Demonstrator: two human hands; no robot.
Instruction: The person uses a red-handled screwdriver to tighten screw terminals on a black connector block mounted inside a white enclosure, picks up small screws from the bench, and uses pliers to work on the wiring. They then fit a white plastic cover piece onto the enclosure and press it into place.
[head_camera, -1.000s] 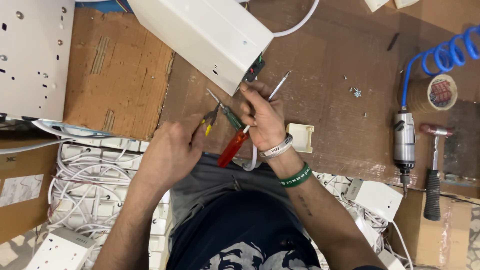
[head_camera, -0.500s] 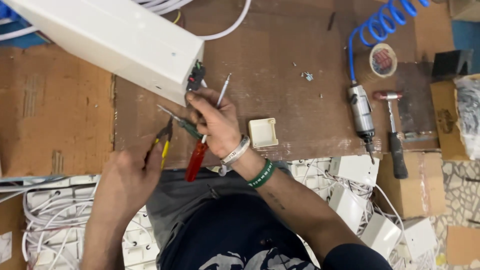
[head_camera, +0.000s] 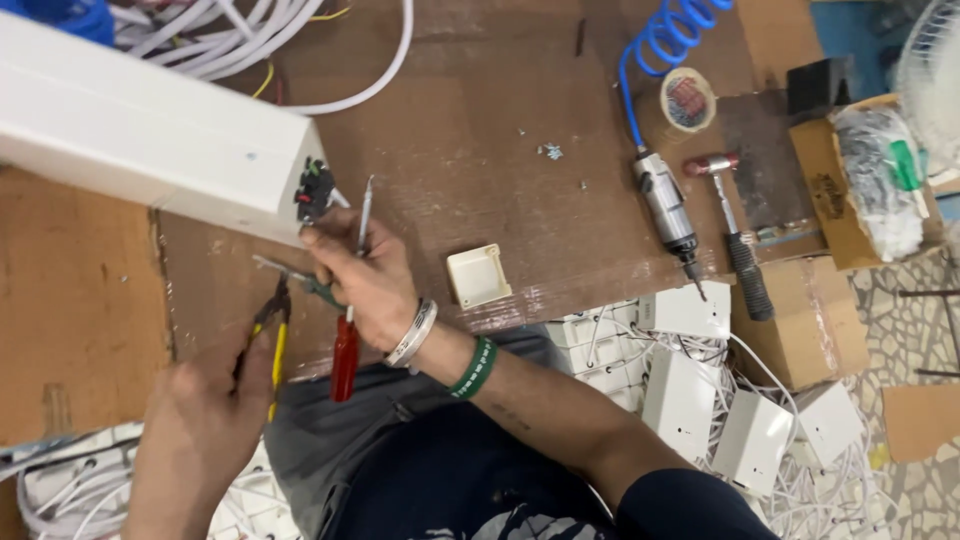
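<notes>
From my remote seat, much is cut off: the long white box (head_camera: 150, 140) runs out of frame at far left, and its open end, where dark wire terminals (head_camera: 313, 188) show, is partly covered by my right hand (head_camera: 365, 285). I cannot make out what the fingertips pinch there. That hand is clamped on a red-handled screwdriver (head_camera: 346, 340), shaft pointing far and handle toward my lap, with a second green-handled tool (head_camera: 300, 280) crossing beneath it. Two wristbands, one pale and one green, ring the wrist. My left hand (head_camera: 205, 410), near left, is closed around yellow-handled pliers (head_camera: 272, 330), their nose aimed at the box end; the two hands sit just apart. On the brown board, right of the hands, lies a small cream square cover (head_camera: 478, 275). Farther right: a roll of tape (head_camera: 687, 99), an air tool (head_camera: 665, 210) on a blue coiled hose, and a hammer (head_camera: 735, 245). A cardboard carton (head_camera: 835, 200) holds a wrapped white bundle.
</notes>
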